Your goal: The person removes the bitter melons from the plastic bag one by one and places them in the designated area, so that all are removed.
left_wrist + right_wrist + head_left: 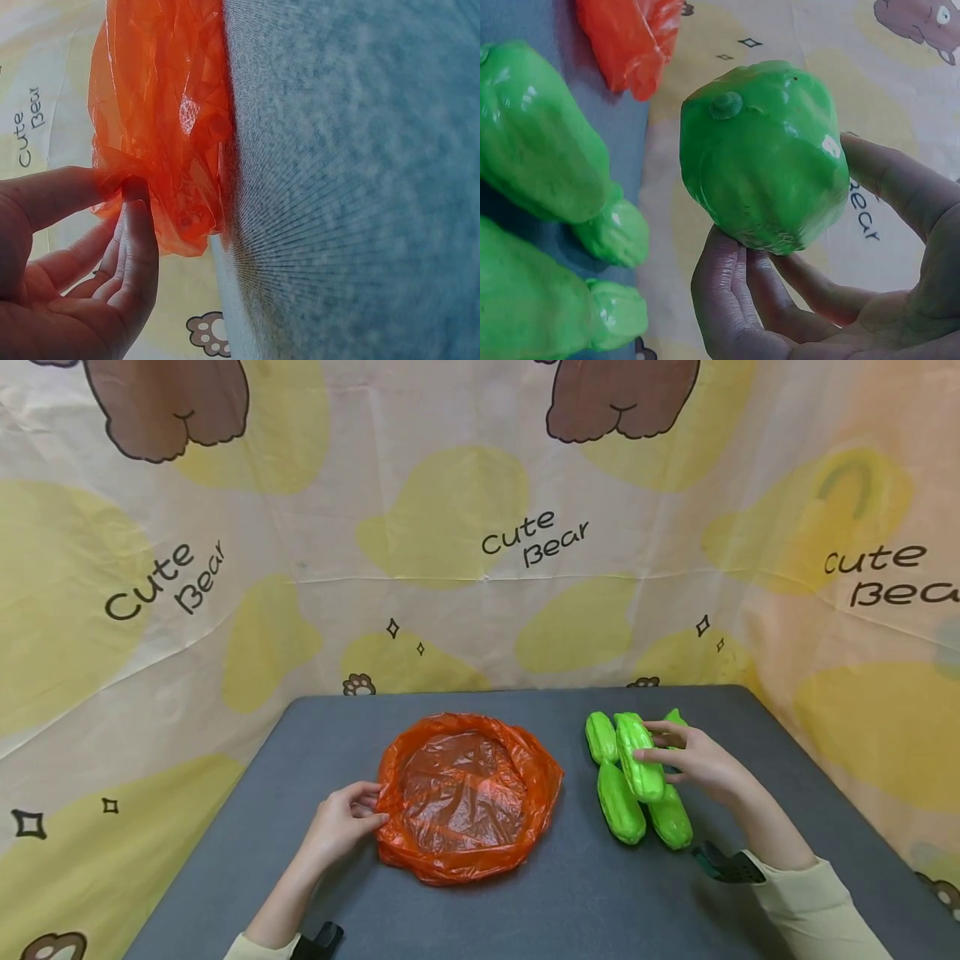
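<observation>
An orange plastic bag (pixel 467 867) lies with its mouth spread open and its rim rolled into a ring. At its left side my left hand (pixel 341 822) pinches the rim; in the left wrist view, thumb and fingers meet on the thin film (pixel 169 112). My right hand (pixel 708 764) holds a long, ridged, bright green vegetable, glossy like a model (pixel 637 760), above others of its kind. The right wrist view shows its stem end (pixel 761 165) between thumb and fingers. Below it lie several more green vegetables (pixel 621 810), partly hidden by the held one and the hand.
Everything stands on a dark grey table (pixel 555 910). Behind it and at both sides hangs a printed cloth (pixel 450 618) with bears and lettering. A dark wrist strap (pixel 726 864) sits at the right sleeve, another (pixel 318 941) at the left.
</observation>
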{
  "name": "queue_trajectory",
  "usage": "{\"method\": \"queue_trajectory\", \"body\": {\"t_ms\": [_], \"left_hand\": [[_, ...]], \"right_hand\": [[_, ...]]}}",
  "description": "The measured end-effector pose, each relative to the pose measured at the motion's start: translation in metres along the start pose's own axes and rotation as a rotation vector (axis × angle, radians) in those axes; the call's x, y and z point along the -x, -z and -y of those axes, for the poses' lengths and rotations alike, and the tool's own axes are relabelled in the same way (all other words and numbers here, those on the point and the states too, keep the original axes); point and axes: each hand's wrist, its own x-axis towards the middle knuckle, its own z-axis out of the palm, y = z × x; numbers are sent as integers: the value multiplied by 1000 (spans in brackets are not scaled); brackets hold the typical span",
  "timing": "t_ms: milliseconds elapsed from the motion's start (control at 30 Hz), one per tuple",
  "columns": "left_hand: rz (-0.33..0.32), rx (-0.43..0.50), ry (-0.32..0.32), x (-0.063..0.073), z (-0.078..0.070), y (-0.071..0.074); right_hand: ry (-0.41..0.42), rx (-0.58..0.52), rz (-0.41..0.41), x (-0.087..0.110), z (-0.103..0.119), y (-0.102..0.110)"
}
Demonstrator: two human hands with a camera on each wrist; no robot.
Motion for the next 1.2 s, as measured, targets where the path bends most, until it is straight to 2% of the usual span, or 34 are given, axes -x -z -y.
{"method": "queue_trajectory", "body": {"t_ms": [333, 567, 1200], "left_hand": [[-3, -2, 9, -1, 1, -1], [-5, -1, -8, -1, 2, -1], [6, 11, -10, -2, 3, 0]], "right_hand": [[-3, 29, -7, 8, -12, 13], [-5, 68, -16, 14, -20, 23], [-68, 107, -22, 27, -49, 42]]}}
